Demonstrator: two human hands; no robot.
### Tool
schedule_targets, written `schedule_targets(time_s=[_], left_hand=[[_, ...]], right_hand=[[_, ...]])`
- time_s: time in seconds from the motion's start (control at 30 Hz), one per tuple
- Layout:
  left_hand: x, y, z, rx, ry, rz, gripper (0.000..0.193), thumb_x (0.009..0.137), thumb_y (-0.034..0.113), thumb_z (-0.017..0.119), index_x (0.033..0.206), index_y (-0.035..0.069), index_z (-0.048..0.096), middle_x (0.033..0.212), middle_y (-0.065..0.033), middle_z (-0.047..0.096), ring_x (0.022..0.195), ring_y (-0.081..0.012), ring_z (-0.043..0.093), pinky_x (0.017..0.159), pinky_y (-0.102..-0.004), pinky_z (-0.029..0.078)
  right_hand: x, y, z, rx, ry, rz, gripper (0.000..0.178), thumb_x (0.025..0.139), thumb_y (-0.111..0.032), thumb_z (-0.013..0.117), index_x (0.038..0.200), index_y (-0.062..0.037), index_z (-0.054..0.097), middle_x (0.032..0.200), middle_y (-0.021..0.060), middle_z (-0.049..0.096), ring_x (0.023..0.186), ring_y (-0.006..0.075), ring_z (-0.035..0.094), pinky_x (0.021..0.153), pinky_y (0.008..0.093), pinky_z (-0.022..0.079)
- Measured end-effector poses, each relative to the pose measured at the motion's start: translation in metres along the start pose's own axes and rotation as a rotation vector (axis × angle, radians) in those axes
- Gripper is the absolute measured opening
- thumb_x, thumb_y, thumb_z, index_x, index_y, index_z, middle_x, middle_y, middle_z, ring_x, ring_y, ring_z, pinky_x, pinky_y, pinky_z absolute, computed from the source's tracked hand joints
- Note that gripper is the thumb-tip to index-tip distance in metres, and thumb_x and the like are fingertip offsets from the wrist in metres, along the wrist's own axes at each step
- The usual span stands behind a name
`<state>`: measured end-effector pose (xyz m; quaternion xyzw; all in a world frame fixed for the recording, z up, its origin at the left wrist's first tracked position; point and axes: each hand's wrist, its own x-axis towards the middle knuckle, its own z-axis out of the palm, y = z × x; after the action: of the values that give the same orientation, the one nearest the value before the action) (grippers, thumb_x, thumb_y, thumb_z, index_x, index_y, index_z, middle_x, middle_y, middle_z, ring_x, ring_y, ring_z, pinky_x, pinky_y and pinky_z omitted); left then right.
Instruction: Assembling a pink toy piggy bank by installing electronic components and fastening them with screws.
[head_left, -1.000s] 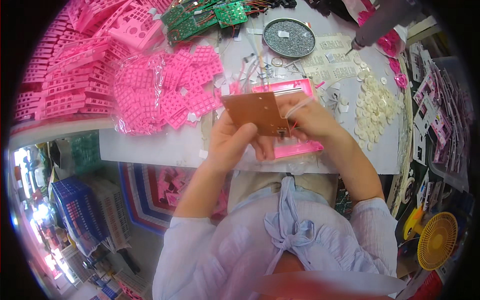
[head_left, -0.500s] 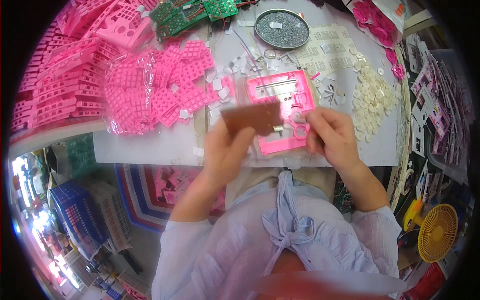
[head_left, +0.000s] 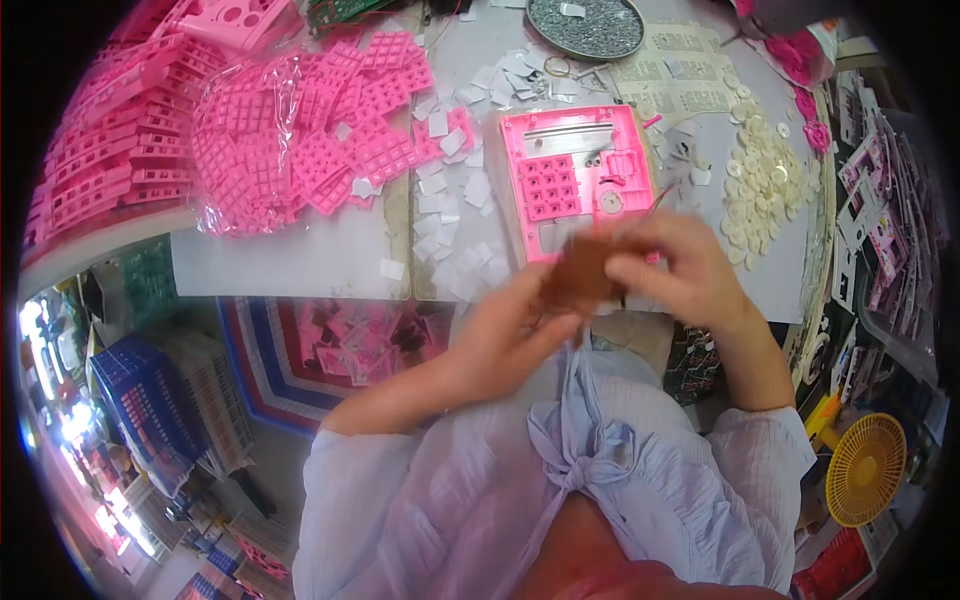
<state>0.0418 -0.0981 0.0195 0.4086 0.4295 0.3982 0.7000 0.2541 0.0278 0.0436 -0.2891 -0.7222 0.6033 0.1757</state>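
Observation:
My left hand (head_left: 508,338) and my right hand (head_left: 692,272) hold a flat brown circuit board (head_left: 583,275) between them, near the table's front edge. Motion blurs the board, and my fingers hide part of it. Just beyond it lies a pink plastic casing (head_left: 632,140), open side up, its near edge partly covered by the board and my right hand. Inside the casing sit a pink key grid (head_left: 550,187), a shiny metal strip and a round whitish disc (head_left: 611,203). A thin wire rises beside my right fingers.
Pink key grids (head_left: 375,150), some bagged, lie at left beside stacked pink casings (head_left: 120,150). White paper squares (head_left: 465,190) are scattered near the casing. Whitish discs (head_left: 765,185) form a pile at right. A round tray (head_left: 585,30) of grey bits stands at the back.
The brown board has come down toward me and to the right, from my left hand into both hands. My right hand has left the round part in the casing, now uncovered. The view has shifted slightly.

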Motion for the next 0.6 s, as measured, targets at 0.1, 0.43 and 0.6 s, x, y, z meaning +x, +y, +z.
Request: schedule_targets(time_s=[0.1, 0.43, 0.6], left_hand=[[-0.007, -0.028, -0.007, -0.303, 0.044, 0.066, 0.065, 0.1, 0.002, 0.052, 0.157, 0.003, 0.02, 0.139, -0.0199, 0.055, 0.132, -0.0271, 0.053, 0.11, -0.0404, 0.042], [-0.023, 0.014, -0.029, 0.696, 0.212, 0.011, 0.071, 0.088, 0.009, 0.071, 0.15, 0.002, 0.037, 0.111, -0.0136, 0.068, 0.1, -0.0239, 0.066, 0.086, -0.0363, 0.052], [0.007, 0.02, -0.049, 0.951, 0.295, 0.287, 0.042, 0.084, 0.009, 0.075, 0.123, 0.002, 0.061, 0.094, -0.0118, 0.065, 0.079, -0.0271, 0.063, 0.071, -0.0361, 0.05]], right_hand=[[0.032, 0.008, -0.008, 0.004, 0.039, 0.085, 0.033, 0.093, -0.006, 0.065, 0.125, -0.0013, 0.066, 0.102, 0.0048, 0.072, 0.08, 0.0087, 0.064, 0.07, 0.0245, 0.052], [0.075, 0.025, -0.01, -0.414, 0.034, 0.04, 0.037, 0.09, -0.012, 0.067, 0.127, -0.0037, 0.065, 0.094, 0.0163, 0.073, 0.082, 0.0272, 0.071, 0.074, 0.0368, 0.055], [0.087, 0.015, -0.008, -0.681, 0.011, -0.028, 0.034, 0.089, -0.016, 0.069, 0.12, -0.0041, 0.065, 0.097, 0.0189, 0.072, 0.09, 0.0374, 0.068, 0.08, 0.0443, 0.053]])
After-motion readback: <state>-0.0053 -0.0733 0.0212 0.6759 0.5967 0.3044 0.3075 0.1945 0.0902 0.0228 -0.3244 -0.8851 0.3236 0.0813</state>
